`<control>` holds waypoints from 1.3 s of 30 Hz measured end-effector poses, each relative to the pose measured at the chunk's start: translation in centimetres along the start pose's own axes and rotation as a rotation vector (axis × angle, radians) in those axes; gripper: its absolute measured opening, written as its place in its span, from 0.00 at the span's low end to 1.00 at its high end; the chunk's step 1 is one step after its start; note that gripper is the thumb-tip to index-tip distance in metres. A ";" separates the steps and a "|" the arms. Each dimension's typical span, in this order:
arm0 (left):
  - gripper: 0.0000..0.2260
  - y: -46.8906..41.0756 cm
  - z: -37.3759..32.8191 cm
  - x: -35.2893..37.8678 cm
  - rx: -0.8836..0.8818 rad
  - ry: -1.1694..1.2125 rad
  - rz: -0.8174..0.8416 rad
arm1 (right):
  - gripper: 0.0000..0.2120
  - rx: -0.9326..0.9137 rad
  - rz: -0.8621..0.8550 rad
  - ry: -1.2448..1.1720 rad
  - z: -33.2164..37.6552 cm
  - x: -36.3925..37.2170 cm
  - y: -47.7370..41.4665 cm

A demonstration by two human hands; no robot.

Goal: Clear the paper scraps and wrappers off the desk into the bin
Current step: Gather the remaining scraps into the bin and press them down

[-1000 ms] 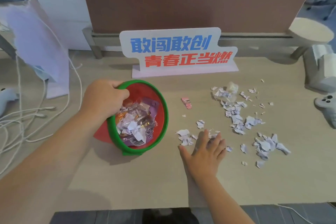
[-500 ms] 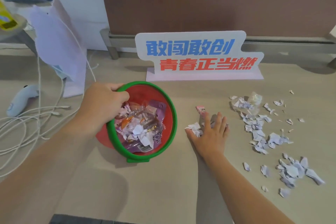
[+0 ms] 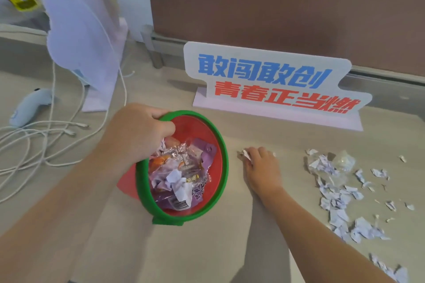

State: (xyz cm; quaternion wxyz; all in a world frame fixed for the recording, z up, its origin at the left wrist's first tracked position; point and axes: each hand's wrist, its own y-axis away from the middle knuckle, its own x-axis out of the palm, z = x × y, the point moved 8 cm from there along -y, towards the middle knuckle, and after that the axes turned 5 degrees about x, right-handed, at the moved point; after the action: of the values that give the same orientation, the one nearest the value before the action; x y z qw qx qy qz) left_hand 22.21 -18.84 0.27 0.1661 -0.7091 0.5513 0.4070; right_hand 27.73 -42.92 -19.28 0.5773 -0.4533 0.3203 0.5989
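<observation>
Cables (image 3: 46, 135) are lying on the bench (image 3: 207, 248) at far left. With our left hand (image 3: 138, 131) we are gripping the green rim of the bin (image 3: 224, 167), fingers (image 3: 165, 127) curled over it; wrappers (image 3: 184, 174) are filling the bin. Beside it our right hand (image 3: 261, 167) is curling its fingers around paper scraps (image 3: 245, 155), with loose scraps (image 3: 333, 190) lying scattered farther right.

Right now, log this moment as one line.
left hand grips bin rim | right hand curls over scraps beside bin | scrap pile on desk, uncollected | bin holds wrappers
</observation>
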 end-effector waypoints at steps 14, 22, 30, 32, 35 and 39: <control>0.13 -0.5 0.6 -0.3 -0.086 0.109 -0.061 | 0.08 0.010 0.306 -0.600 12.8 -7.0 -0.8; 0.11 0.6 0.2 0.8 -0.055 0.092 -0.071 | 0.11 -0.329 0.289 -0.366 19.8 -3.4 3.8; 0.09 1.8 -1.0 2.0 0.050 -0.027 0.002 | 0.23 -0.211 0.250 -0.427 16.4 -7.5 4.6; 0.08 1.9 -1.1 1.9 0.067 -0.053 0.001 | 0.20 -0.075 0.182 -0.527 14.8 -9.0 3.9; 0.08 2.0 -1.2 1.6 0.077 -0.063 0.018 | 0.11 0.197 0.115 -0.597 9.8 -9.2 2.6; 0.11 1.7 -0.5 1.1 0.065 -0.002 0.027 | 0.08 0.348 0.226 -0.311 2.1 -5.5 0.7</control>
State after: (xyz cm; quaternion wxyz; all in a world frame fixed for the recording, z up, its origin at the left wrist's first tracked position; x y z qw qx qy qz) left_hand 20.92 -20.48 0.14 0.1841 -0.6955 0.5735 0.3918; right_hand 26.25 -43.29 -13.55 0.6182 -0.2111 0.3746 0.6580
